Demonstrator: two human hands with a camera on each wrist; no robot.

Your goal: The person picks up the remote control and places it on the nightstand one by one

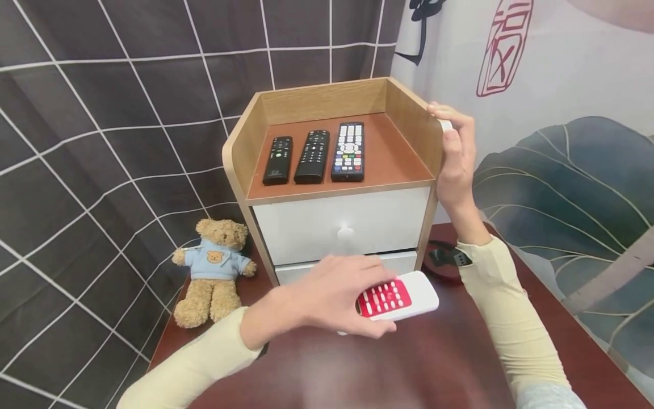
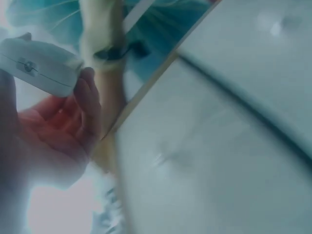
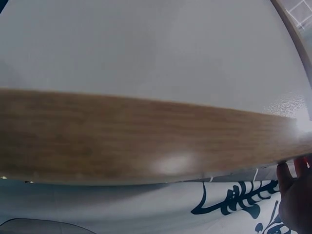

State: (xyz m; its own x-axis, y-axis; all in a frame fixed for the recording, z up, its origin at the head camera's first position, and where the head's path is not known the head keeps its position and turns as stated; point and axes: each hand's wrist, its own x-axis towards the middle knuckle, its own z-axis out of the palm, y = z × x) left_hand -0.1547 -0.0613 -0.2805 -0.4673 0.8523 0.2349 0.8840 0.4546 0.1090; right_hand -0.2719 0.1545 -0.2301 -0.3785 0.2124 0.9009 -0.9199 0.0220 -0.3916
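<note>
My left hand [image 1: 337, 295] grips a white remote control [image 1: 424, 292] with a red keypad, held in front of the cabinet's drawers. In the left wrist view the remote's white end [image 2: 44, 66] shows between thumb and fingers. My right hand [image 1: 456, 162] holds the upper edge of the right side panel of a small wooden cabinet [image 1: 327, 102]; its fingertips also show at the panel's edge in the right wrist view. On the cabinet's brown top lie three remotes in a row: a small black one [image 1: 278, 161], a black one [image 1: 312, 157] and one with white and coloured buttons [image 1: 349, 152].
A white upper drawer [image 1: 306, 230] with a round knob sits above a second drawer. Left of the cabinet leans a teddy bear [image 1: 213, 264] in a blue shirt. A dark round object with a black strap [image 1: 443, 255] lies on the reddish table [image 1: 327, 369] to the right.
</note>
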